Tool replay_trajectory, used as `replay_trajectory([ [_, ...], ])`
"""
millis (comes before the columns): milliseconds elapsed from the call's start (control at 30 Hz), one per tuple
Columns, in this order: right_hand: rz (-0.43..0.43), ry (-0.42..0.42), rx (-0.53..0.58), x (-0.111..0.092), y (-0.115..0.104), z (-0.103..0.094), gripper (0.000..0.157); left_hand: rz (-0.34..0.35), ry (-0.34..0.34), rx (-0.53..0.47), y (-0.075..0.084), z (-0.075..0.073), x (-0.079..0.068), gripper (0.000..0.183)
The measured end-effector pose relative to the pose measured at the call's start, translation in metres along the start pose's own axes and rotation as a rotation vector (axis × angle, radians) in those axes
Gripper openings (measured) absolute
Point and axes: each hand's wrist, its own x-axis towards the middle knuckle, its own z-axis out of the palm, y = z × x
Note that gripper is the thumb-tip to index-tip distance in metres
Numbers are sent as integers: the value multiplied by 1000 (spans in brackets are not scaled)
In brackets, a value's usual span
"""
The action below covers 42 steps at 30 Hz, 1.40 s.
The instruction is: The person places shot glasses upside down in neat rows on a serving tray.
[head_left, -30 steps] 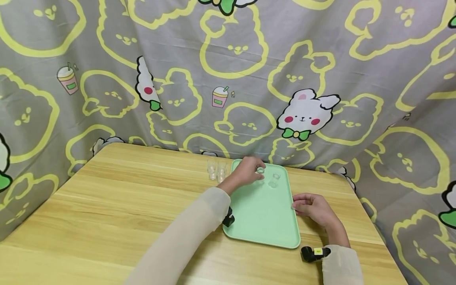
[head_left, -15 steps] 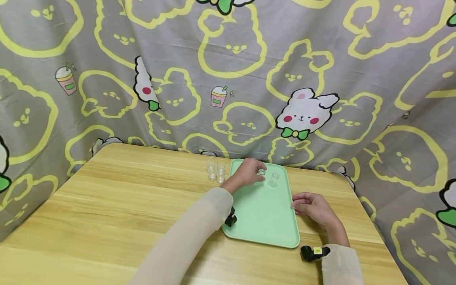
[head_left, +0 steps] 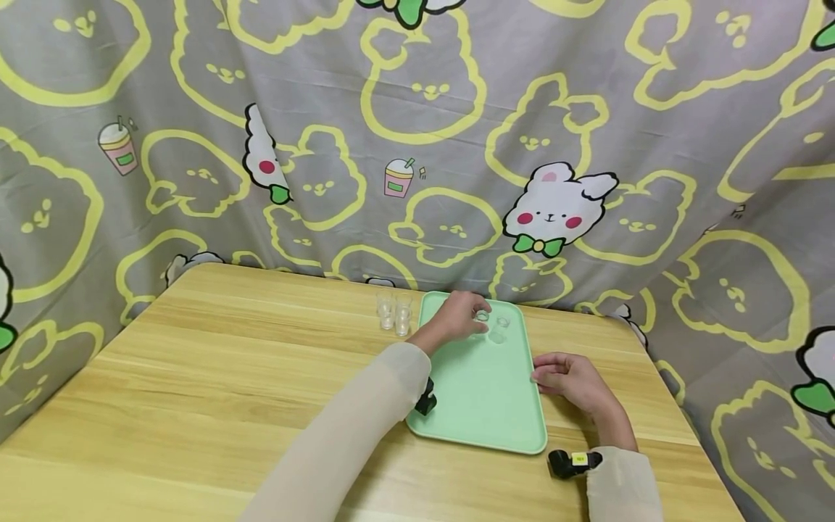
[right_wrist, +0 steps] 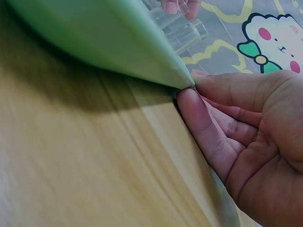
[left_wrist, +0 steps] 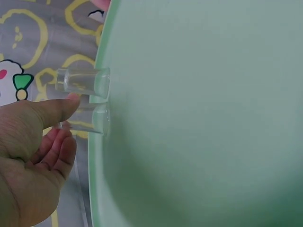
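Note:
My left hand (head_left: 457,317) is over the far part of a mint-green tray (head_left: 479,395), its thumb and fingers bent round a small clear glass (head_left: 482,317). In the left wrist view, the thumb and fingertips pinch this glass (left_wrist: 94,118), whose other end meets the tray surface. A second clear glass (head_left: 501,330) stands on the tray just to its right. At the tray's right edge, my right hand (head_left: 575,383) pinches the rim between thumb and fingers, as the right wrist view shows from close by.
Several more small clear glasses (head_left: 394,313) stand close together on the wooden table (head_left: 215,370), left of the tray's far end. A patterned grey curtain (head_left: 313,159) hangs behind the table and along its sides.
My left hand has shifted slightly to the right with the glass, closer to the second one. The right hand stays on the tray's rim. The head view has drifted a little.

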Motion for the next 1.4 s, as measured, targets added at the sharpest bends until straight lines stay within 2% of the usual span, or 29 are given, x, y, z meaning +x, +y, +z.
replay_trajectory([
  [167,1,5,-5,-1,-1,0,33,14,-37,67,4,-3,1,44],
  [367,-4,1,-1,-1,-1,1,33,29,-62,119,9,-15,-1,51],
  [600,-7,0,-3,-1,-1,1,32,115,-22,154,8,-41,-8,46],
  [733,-1,-1,2,0,0,2,32,119,-11,132,6,-62,-17,46],
  [1067,3,1,18,0,3,3,31,137,32,222,-23,-111,-45,44],
  [1233,5,8,11,-2,1,3,31,98,46,229,-39,-134,-59,43],
  [1400,10,14,9,-3,0,3,31,74,58,248,-55,-148,-74,43],
])
